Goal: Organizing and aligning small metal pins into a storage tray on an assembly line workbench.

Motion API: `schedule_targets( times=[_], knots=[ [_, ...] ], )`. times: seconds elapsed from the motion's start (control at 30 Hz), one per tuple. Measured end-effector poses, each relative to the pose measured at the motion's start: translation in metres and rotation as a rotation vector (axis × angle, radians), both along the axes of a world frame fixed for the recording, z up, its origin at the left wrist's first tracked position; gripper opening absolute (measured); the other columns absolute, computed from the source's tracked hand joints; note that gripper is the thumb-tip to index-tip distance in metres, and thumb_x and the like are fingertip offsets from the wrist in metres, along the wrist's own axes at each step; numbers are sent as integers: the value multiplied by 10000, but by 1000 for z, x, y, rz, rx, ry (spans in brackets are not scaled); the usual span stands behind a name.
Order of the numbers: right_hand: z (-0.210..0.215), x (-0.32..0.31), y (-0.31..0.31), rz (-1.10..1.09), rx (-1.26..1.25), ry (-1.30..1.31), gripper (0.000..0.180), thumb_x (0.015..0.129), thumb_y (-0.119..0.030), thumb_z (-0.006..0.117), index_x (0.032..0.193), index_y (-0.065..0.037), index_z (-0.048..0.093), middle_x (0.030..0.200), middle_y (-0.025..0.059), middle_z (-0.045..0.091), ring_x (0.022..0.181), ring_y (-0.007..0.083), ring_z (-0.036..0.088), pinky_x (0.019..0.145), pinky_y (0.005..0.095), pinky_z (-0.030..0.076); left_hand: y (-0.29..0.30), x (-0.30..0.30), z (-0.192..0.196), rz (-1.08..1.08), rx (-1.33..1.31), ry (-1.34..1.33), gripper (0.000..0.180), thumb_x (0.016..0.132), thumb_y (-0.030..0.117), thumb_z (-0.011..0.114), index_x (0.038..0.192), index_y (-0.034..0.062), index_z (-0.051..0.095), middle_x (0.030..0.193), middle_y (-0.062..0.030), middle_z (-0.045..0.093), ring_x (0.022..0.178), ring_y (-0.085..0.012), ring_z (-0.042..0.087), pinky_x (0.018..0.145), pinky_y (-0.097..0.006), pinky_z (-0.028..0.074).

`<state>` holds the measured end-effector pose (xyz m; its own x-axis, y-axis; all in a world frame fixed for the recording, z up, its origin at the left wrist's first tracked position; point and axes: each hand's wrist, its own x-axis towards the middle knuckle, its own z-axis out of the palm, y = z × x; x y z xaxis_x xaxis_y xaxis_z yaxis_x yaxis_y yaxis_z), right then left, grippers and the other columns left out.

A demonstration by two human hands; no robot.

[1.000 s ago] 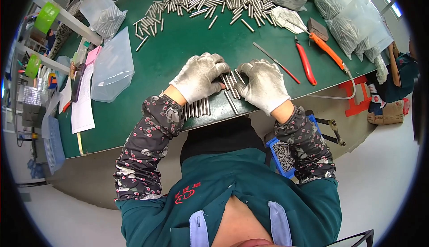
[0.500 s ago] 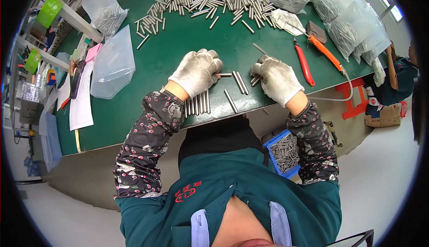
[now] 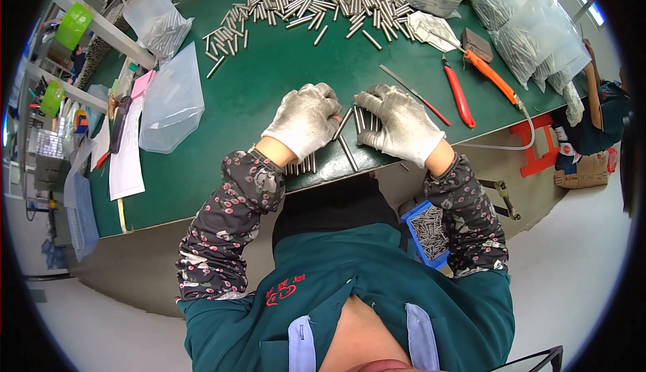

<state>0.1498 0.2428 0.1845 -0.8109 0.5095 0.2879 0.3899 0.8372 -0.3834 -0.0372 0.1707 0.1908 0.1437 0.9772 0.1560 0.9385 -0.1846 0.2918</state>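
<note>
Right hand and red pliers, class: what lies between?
The head view shows a slim tool with a red end between the right hand and the red pliers.

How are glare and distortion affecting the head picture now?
Head view: black surrounds the round image, and the green table's front edge bends slightly; a faint sheen shows near the loose rod; a bright strip glares at upper right; the left hand and right hand look fairly sharp.
</note>
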Motion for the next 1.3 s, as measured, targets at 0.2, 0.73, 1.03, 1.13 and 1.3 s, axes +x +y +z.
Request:
schedule_targets(
  times=[0.2,0.73,1.03,1.13,1.3],
  knots=[
    [-1,-7,-2,13,48,-22,344,727,-274,638,1049,-152,645,934,105,587,885,297,570,762,403,475,-15,1,7,-199,155,-63,180,696,49,627,866,96,663,901,-58,603,828,-265,563,747,-373,467],
    [-8,-4,-2,61,122,15,178,743,-242,644,913,-202,677,934,80,592,840,281,567,722,401,474,-27,0,24,-606,457,404,105,735,171,586,831,154,549,759,16,530,714,-170,545,712,-318,465],
    [-1,3,-1,139,-188,169,437,718,-275,664,1093,-61,594,1022,145,586,961,329,562,817,398,465,-28,-16,9,-506,214,179,160,687,145,625,843,119,598,913,-42,593,812,-236,577,703,-351,446],
    [3,8,1,74,-131,-50,698,618,-358,717,1202,-36,513,1135,182,526,994,350,552,833,401,467,-46,-28,9,-311,221,-121,499,739,414,637,1051,36,546,1103,-156,528,1007,-335,524,859,-434,419],
    [6,-15,-18,81,-217,-192,735,561,-304,776,1192,-30,515,1119,198,506,963,370,564,795,405,481,-73,-26,-20,-139,77,122,941,755,655,495,1396,14,240,1366,-242,329,1290,-404,294,1081,-484,215]
  ],
)
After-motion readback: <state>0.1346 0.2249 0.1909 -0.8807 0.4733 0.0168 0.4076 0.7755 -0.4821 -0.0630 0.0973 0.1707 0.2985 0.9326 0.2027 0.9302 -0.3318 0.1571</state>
